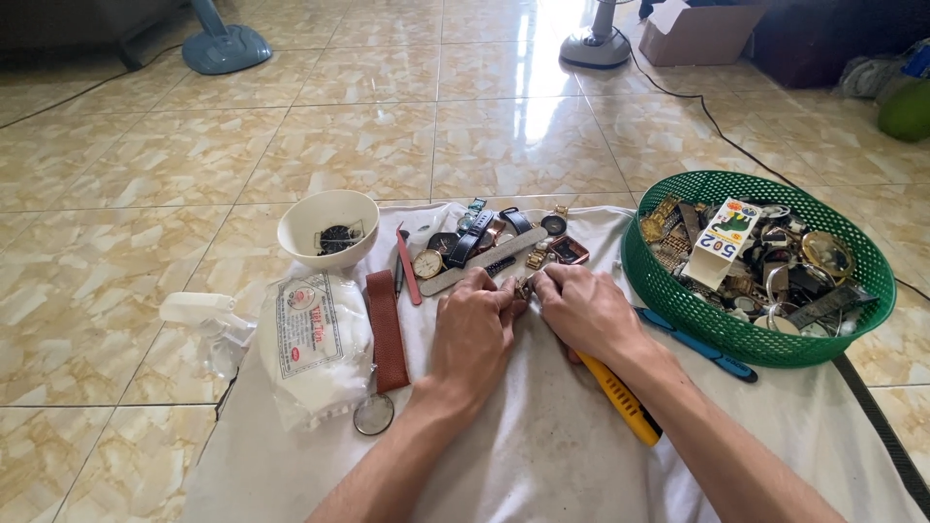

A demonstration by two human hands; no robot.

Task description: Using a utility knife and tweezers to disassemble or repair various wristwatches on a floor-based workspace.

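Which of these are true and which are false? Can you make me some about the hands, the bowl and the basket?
1. Both hands, the left hand and the right hand, meet over a small watch part. True.
2. The green basket is empty. False: it is full of watch pieces.
3. The white bowl sits on the person's left side. True.
4. The yellow tool lies inside the bowl. False: it lies on the white cloth, under the right forearm.
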